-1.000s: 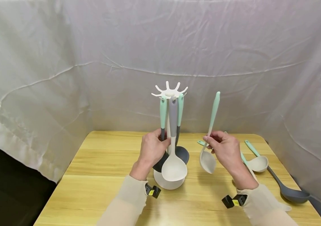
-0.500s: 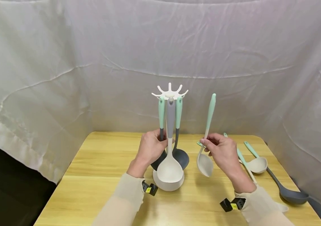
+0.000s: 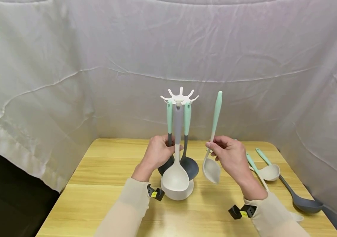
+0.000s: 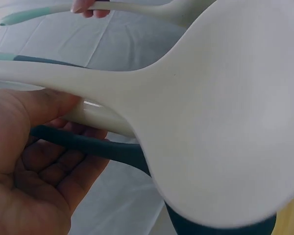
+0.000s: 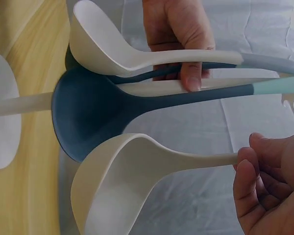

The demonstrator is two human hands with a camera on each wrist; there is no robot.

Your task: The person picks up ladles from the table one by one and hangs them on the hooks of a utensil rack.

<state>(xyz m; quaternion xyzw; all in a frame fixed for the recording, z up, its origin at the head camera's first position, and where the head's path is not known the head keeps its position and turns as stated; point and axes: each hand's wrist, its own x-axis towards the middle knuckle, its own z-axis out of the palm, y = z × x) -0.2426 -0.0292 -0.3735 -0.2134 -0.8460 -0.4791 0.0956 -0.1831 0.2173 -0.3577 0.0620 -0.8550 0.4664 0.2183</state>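
Note:
In the head view my left hand reaches in among hanging ladles and grips the pole of a white utensil stand. In the right wrist view its thumb lies on the pole. Three ladles hang from the stand: a white one with a grey handle in front, and two dark ones with mint handles, one at the right, one at the left, partly hidden. My right hand pinches the shaft of a white ladle with a mint handle, held upright above the table, right of the stand.
On the wooden table, to the right, lie a white ladle, a dark ladle and a mint-handled utensil partly covered by my right arm. A pale cloth hangs behind and at both sides.
My right hand has moved left with the white ladle, nearer the stand. The hanging grey-handled ladle has shifted slightly left; my left hand keeps its grip on the stand.

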